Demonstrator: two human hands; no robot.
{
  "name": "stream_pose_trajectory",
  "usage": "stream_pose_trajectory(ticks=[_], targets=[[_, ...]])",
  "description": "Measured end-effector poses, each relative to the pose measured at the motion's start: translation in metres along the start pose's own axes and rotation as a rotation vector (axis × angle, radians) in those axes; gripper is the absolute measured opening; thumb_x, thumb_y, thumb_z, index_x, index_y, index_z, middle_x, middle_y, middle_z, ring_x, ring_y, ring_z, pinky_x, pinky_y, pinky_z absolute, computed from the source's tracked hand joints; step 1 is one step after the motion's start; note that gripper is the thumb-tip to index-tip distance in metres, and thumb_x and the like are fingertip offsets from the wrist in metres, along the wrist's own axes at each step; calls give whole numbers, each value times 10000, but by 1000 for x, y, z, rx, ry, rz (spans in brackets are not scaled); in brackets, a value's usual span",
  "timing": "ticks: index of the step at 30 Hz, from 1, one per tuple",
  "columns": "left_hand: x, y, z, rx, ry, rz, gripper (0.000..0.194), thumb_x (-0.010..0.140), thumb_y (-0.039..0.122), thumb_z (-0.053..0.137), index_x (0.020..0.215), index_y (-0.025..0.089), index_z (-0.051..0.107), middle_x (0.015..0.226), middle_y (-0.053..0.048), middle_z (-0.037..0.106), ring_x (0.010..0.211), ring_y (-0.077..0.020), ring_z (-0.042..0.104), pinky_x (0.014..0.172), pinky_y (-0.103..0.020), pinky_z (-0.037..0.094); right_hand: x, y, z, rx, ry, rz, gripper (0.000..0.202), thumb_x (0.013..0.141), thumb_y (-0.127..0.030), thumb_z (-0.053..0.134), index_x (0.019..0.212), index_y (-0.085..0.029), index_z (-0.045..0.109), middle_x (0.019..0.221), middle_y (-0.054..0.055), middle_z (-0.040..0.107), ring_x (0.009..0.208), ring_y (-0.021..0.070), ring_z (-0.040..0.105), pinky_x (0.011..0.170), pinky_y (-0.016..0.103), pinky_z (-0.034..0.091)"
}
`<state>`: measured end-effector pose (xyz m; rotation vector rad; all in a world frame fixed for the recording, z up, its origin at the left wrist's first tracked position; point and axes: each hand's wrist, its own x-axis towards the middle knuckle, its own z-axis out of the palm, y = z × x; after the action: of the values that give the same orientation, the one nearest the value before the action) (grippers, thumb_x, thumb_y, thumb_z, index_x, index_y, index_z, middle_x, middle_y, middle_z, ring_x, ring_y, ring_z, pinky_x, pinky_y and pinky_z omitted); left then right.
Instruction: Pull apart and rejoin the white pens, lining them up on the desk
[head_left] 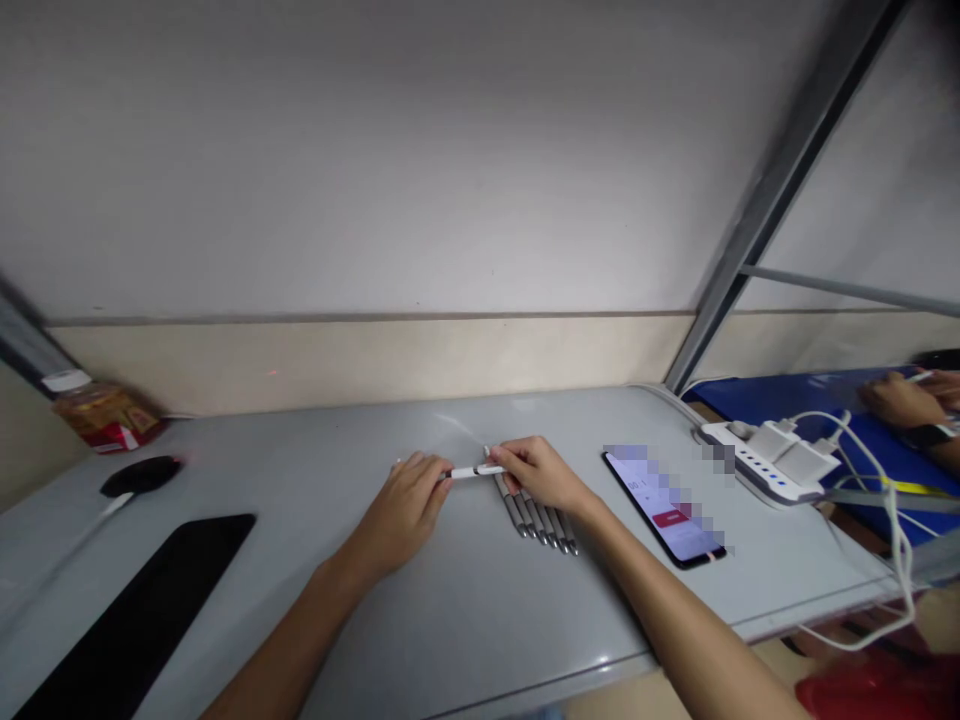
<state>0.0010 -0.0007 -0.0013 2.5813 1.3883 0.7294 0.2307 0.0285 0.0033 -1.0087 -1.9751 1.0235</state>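
A white pen (pixel 466 472) with dark bands is held level above the grey table (pixel 450 620). My left hand (pixel 409 505) is closed on its left end, and my right hand (pixel 538 472) pinches its right end. Several grey pens (pixel 536 520) with silvery tips lie side by side on the table, just below my right hand, which hides their upper ends.
Right of the pens lies a lit phone (pixel 660 505), then a white power strip (pixel 765 462) with plugs and cables. On the left are a dark mat (pixel 142 610), a black round object (pixel 140 476) and a bottle (pixel 105 410). Another person's hands (pixel 911 400) show at far right.
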Motion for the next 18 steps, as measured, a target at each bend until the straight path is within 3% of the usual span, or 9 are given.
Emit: stream_pose_trajectory(ticks=[4,8,12,16,18], targets=[[1,-1,-1,-10,16,-15,245,981,321,334,960,206,550,892,-39,594,877,-205,532,800,-363,423,0,2,-5,52,19,-39,296,828,-399,652,1038,-191,640,682,-31,544,594,99,470,559,209,369],[0,-2,-1,-17,22,-6,248,981,311,329,962,204,551,873,-37,590,852,-200,524,790,-359,424,-2,5,-9,70,-49,20,221,860,-380,604,920,-169,636,656,-22,565,539,89,461,524,209,363],[0,-2,-1,-34,19,0,262,982,311,320,959,207,559,886,-39,595,850,-195,520,790,-354,427,-3,3,-9,49,-108,90,435,942,-494,426,771,-150,631,525,-26,514,464,83,414,488,214,341],[0,0,-3,-27,28,-12,242,973,312,345,944,206,561,868,-32,589,840,-193,523,779,-347,428,-3,3,-10,91,-34,-11,305,805,-401,680,1013,-192,603,647,-45,542,558,91,476,521,202,362],[0,1,-3,-26,20,-12,242,975,308,341,939,207,557,862,-30,585,839,-194,520,779,-347,425,-2,4,-11,76,-50,2,253,831,-401,648,950,-182,603,625,-44,538,536,89,465,514,206,357]])
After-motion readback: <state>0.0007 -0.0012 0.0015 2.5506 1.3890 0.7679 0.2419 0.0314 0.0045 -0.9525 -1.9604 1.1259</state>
